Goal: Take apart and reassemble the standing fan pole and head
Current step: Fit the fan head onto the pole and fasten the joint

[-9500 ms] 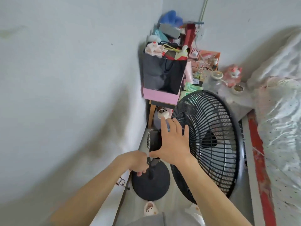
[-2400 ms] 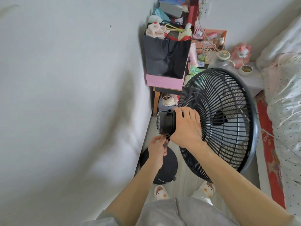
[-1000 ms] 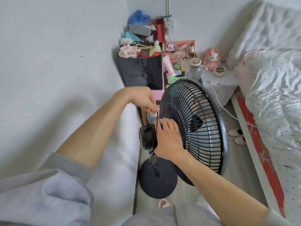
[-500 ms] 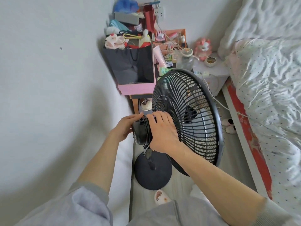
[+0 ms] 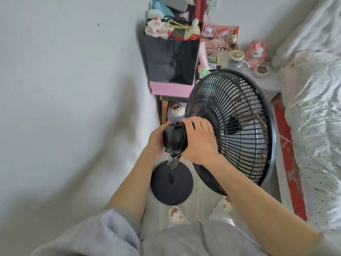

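Two hands on one fan, your left hand [image 5: 156, 141] cupping the motor housing [image 5: 172, 138], your right hand [image 5: 198, 140] gripping beside the grille [image 5: 239, 126], one pole [image 5: 173, 163], one round base [image 5: 171, 183], two slippers [image 5: 176, 214].

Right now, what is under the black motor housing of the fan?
Under the motor housing the black pole goes down to the round base on the floor. The joint itself is hidden by cable and the right hand.

A home bedroom: bed [image 5: 313, 108] beside a cluttered nightstand [image 5: 265, 84].
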